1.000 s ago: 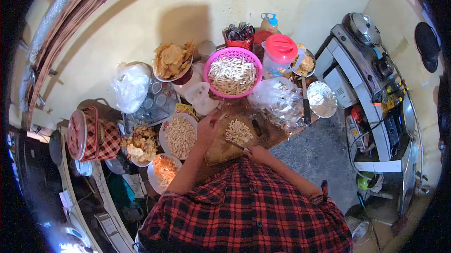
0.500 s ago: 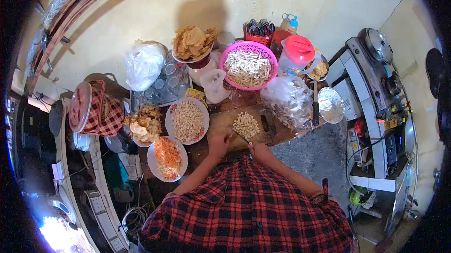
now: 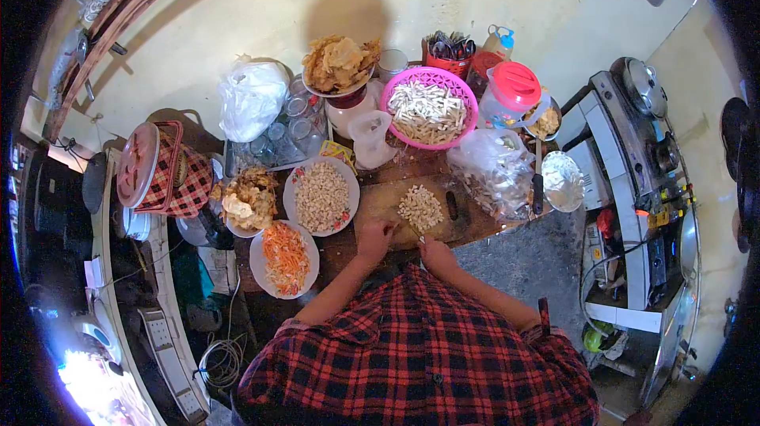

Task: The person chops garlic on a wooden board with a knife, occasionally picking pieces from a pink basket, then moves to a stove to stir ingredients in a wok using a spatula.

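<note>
On the wooden cutting board [image 3: 378,195] lies a small heap of pale diced pieces [image 3: 420,208]. My right hand [image 3: 435,252] is closed round the knife [image 3: 417,233] at the board's front edge, its blade pointing towards the heap. My left hand [image 3: 375,237] rests at the board's left front, fingers bent together; whatever they hold is too small to name. Beside the board are a plate of diced pieces [image 3: 321,196] and a plate of shredded orange and white food [image 3: 285,260]. Behind stands a pink basket [image 3: 467,132] of pale cut strips.
A clear plastic bag [image 3: 492,169], a red-lidded jug [image 3: 511,97] and a silver bowl [image 3: 563,181] stand to the right. Fried food [image 3: 340,64] is piled at the back. Glasses on a tray [image 3: 273,158] and a checked container [image 3: 170,176] are on the left, a stove [image 3: 625,133] far right.
The whole view has shifted slightly, with the table things appearing a little further right. The knife and both hands stay near the board's front edge.
</note>
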`<move>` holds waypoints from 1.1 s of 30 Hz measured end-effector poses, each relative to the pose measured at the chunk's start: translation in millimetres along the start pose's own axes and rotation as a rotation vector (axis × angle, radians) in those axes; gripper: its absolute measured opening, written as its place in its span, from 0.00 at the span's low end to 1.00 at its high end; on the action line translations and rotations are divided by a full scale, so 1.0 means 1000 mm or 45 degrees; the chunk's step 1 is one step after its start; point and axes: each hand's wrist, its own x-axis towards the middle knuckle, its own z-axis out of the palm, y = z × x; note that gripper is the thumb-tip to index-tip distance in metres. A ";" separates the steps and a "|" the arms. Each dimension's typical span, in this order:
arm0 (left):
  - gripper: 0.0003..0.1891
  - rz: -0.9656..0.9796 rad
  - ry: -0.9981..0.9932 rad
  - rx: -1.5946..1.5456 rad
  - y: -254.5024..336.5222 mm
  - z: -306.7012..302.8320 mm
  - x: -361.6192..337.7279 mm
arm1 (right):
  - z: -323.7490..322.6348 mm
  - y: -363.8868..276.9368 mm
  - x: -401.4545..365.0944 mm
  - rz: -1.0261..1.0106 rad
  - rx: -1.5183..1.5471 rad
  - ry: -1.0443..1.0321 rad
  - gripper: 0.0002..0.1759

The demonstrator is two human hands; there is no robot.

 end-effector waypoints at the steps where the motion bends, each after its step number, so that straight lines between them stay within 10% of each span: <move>1: 0.06 -0.027 -0.053 0.031 -0.001 0.000 0.000 | -0.001 -0.001 -0.002 0.041 0.001 -0.020 0.17; 33: 0.05 0.054 0.088 0.024 -0.003 0.001 -0.011 | 0.021 0.003 -0.003 -0.213 -0.105 0.127 0.17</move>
